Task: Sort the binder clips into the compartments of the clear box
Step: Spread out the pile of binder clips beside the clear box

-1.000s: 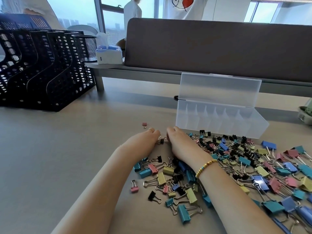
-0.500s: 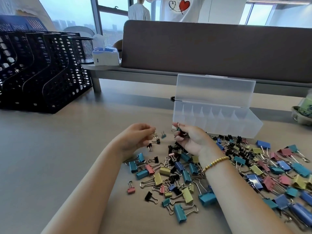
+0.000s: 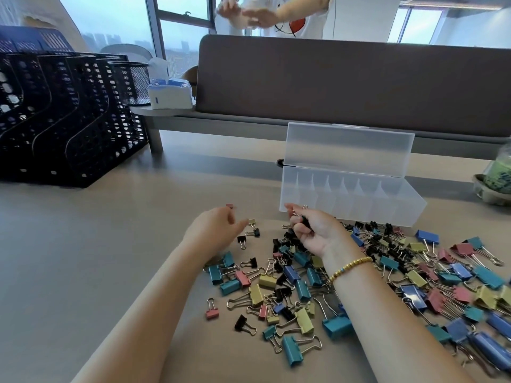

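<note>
Right hand (image 3: 312,230): my fingers curl round small black clips (image 3: 304,221), just before the clear box (image 3: 387,208).
Left hand (image 3: 214,230): loose, holding nothing.
Risk: one may slip out, or fall into the wrong compartment.

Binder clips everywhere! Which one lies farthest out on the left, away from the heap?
The small pink binder clip just beyond the left hand. It lies alone on the bare table, left of the clear box, while all the others lie nearer the pile.
</note>
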A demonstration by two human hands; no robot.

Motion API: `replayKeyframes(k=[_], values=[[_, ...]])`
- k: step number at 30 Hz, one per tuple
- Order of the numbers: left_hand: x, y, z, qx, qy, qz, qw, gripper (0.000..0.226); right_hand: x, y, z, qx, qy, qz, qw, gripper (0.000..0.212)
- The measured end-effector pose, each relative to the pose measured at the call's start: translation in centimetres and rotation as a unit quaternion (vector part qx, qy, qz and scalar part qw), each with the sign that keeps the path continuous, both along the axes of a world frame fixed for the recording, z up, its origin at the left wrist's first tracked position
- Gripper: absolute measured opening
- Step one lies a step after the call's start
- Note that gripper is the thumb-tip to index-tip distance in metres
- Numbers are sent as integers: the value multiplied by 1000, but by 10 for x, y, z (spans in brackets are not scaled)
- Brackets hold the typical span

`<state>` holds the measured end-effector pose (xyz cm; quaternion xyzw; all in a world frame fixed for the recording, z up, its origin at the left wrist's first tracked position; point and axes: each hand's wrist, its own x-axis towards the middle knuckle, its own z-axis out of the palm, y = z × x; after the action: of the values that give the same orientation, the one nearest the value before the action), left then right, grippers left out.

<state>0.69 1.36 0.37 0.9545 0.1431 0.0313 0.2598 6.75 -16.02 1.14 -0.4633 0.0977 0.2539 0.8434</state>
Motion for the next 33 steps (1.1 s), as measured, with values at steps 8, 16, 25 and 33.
replayKeyframes(k=[8, 16, 25, 33], values=[[7, -26, -4, 253, 104, -63, 960, 44, -10, 5, 5, -56, -52, 65, 995, 22], [16, -3, -6, 228, 98, -60, 967, 29, -19, 34, -15, -652, -487, 182, 552, 34], [13, 7, 7, -710, -66, 79, 697, 28, -22, 42, -13, -707, -537, 226, 400, 22], [29, 9, -1, -639, -100, 120, 753, 18, -23, 31, -2, -708, -493, 272, 425, 28]])
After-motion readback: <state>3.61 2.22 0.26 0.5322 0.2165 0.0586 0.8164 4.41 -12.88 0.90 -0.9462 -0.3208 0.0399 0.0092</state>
